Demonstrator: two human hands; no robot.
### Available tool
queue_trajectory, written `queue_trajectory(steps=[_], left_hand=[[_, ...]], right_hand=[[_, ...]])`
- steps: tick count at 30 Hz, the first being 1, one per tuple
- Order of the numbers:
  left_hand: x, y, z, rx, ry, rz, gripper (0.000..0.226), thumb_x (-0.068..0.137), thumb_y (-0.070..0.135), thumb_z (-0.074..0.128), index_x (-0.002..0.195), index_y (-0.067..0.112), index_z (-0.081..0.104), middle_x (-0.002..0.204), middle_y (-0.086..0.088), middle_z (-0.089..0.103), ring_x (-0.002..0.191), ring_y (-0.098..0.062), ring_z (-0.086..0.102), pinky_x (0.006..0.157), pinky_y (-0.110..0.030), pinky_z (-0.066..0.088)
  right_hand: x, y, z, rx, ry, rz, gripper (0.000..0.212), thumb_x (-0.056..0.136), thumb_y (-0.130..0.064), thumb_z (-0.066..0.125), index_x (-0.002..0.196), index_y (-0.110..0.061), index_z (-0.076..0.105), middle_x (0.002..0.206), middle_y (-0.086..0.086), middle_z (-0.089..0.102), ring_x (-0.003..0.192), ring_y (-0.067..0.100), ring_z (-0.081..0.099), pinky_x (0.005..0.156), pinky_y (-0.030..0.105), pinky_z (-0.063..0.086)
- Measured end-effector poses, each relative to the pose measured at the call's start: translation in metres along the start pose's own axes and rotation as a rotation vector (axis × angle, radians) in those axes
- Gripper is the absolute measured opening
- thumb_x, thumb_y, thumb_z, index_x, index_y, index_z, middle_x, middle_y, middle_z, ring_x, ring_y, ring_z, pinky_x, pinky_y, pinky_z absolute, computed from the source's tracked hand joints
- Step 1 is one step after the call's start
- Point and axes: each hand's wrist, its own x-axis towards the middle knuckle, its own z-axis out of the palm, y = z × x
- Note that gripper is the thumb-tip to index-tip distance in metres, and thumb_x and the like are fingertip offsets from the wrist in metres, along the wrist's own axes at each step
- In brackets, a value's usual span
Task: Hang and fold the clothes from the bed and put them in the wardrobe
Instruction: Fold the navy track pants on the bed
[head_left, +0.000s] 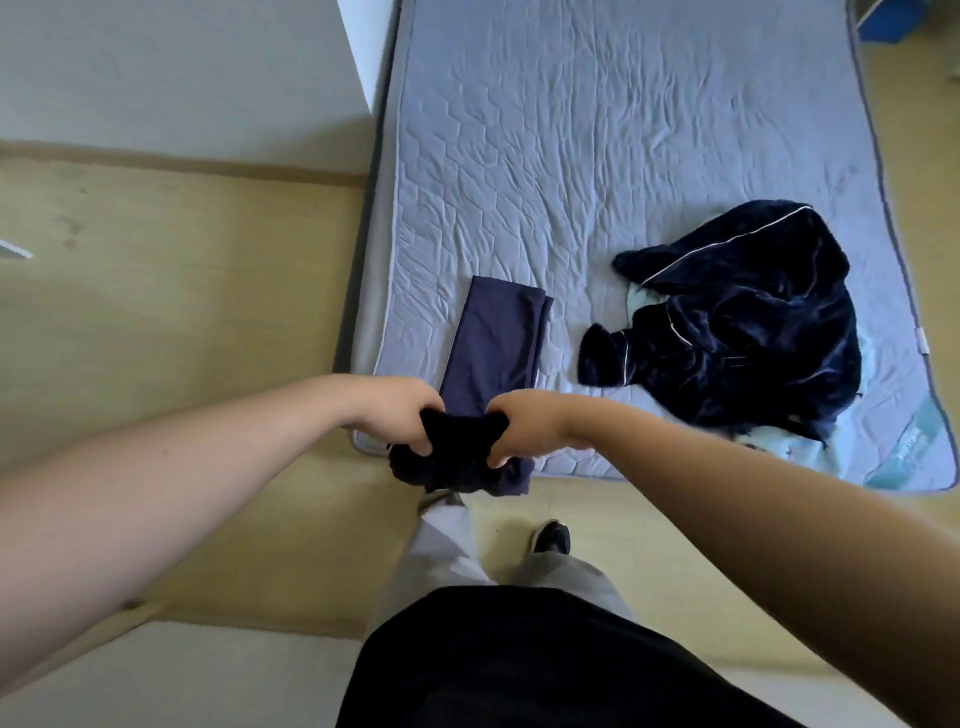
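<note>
Standing at the near left corner of the bed (571, 156), the person gripped a dark bundle (457, 457) of cloth with both hands. The left hand (400, 415) had its fingers curled over the bundle's left side and the right hand (524, 426) over its right. The two hands were close together, with the cloth bunched between them. The bundle hung just past the bed's near edge, above the floor (182, 312).

Touching it from the far side, a navy strip (493, 343) lay flat on the bed, folded lengthwise, its near end drooping over the edge beneath the hands. Whether strip and bundle were one garment I could not tell.

Well to the right, a dark blue velvet jacket (737, 322) with white piping lay crumpled on the bed. It lay over a pale teal cloth (779, 441) that showed at its edges. Below the hands I saw grey trousers (447, 545) and a black shoe (550, 538) on the floor. A blue box (883, 21) stood beyond the bed's far right corner.
</note>
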Motion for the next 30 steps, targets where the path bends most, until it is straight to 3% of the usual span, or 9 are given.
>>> queue_trajectory(steps=[6,10,12,15,19,23,27,30], left_hand=[[0.081,-0.028,-0.049,-0.31,0.228,0.021,0.035,0.074,0.024,0.08,0.097,0.034,0.056,0.097,0.008,0.065,0.083,-0.008,0.063,0.061,-0.024,0.044],[0.138,-0.038,-0.067,-0.366,0.299,0.03,0.056,0.066,0.02,0.087,0.115,0.028,0.06,0.104,0.007,0.065,0.092,-0.015,0.063,0.069,-0.03,0.052],[0.176,-0.046,-0.072,-0.382,0.32,0.019,0.048,0.067,0.015,0.086,0.108,0.026,0.064,0.098,0.005,0.066,0.091,-0.019,0.064,0.071,-0.028,0.053],[0.247,-0.068,-0.077,-0.432,0.385,-0.03,0.025,0.07,0.018,0.087,0.083,0.022,0.066,0.079,0.005,0.068,0.081,-0.02,0.067,0.059,-0.02,0.045],[0.351,-0.105,-0.08,-0.617,0.507,-0.076,0.031,0.075,0.022,0.087,0.102,0.019,0.07,0.096,0.004,0.074,0.093,-0.018,0.07,0.084,-0.031,0.055],[0.451,-0.13,-0.082,-0.599,0.674,-0.101,0.029,0.081,0.038,0.08,0.104,0.026,0.067,0.091,0.014,0.066,0.085,-0.01,0.063,0.069,-0.013,0.047],[0.512,-0.137,-0.095,-0.56,0.707,-0.096,0.045,0.087,0.042,0.072,0.125,0.018,0.064,0.128,-0.007,0.06,0.112,-0.023,0.061,0.102,-0.038,0.049],[0.543,-0.141,-0.098,-0.452,0.713,-0.11,0.046,0.088,0.045,0.071,0.125,0.018,0.066,0.131,-0.009,0.056,0.112,-0.021,0.06,0.105,-0.036,0.047]], right_hand=[[0.059,0.031,-0.046,0.267,0.249,0.141,0.039,0.078,-0.023,0.078,0.112,-0.02,0.059,0.1,0.002,0.066,0.092,0.021,0.064,0.081,0.037,0.055],[0.108,0.059,-0.068,0.491,0.389,0.231,0.04,0.077,-0.021,0.081,0.111,-0.019,0.059,0.096,0.001,0.066,0.086,0.019,0.065,0.073,0.031,0.055],[0.141,0.079,-0.073,0.55,0.443,0.263,0.033,0.077,-0.022,0.082,0.104,-0.014,0.064,0.087,0.0,0.066,0.078,0.017,0.064,0.068,0.029,0.052],[0.205,0.112,-0.077,0.612,0.503,0.289,0.03,0.08,-0.027,0.083,0.103,-0.014,0.069,0.089,0.0,0.071,0.082,0.017,0.068,0.074,0.031,0.057],[0.303,0.158,-0.087,0.703,0.608,0.295,0.038,0.083,-0.038,0.082,0.111,-0.021,0.064,0.097,-0.005,0.069,0.093,0.017,0.069,0.085,0.033,0.056],[0.398,0.205,-0.099,0.713,0.69,0.287,0.053,0.085,-0.042,0.078,0.129,-0.017,0.061,0.111,-0.004,0.069,0.105,0.018,0.065,0.088,0.031,0.051],[0.453,0.232,-0.116,0.636,0.759,0.32,0.059,0.088,-0.046,0.072,0.137,-0.019,0.055,0.13,0.004,0.062,0.119,0.025,0.06,0.1,0.039,0.05],[0.481,0.253,-0.115,0.482,0.74,0.495,0.066,0.084,-0.06,0.067,0.139,-0.028,0.052,0.143,0.01,0.043,0.133,0.031,0.044,0.111,0.048,0.041]])
